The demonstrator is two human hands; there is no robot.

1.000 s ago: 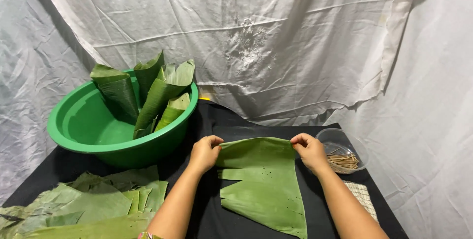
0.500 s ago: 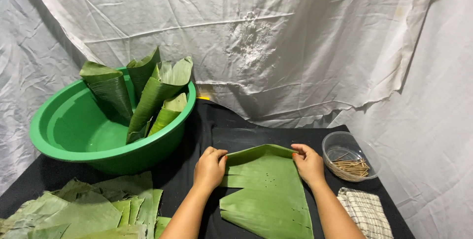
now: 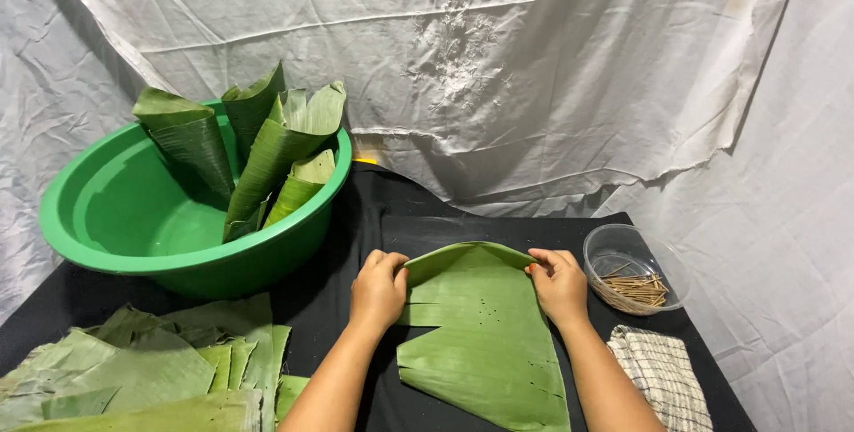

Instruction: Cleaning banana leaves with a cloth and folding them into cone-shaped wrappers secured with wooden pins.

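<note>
Both hands grip the far corners of a banana leaf piece (image 3: 485,334) flat on the black tabletop (image 3: 391,218): left hand (image 3: 378,290) and right hand (image 3: 560,285) closed on its upper edge, which curls up between them. The fold appears just begun. Left of the leaf, a green basin (image 3: 116,218) holds rolled leaf cones (image 3: 267,156); a clear bowl of toothpicks (image 3: 636,272) and checked cloth (image 3: 663,374) crowd its right, stacked leaves (image 3: 142,370) its near left.

leaf pile (image 3: 133,379) cut off at bottom-left edge, checked cloth (image 3: 663,374) partly out of frame
</note>
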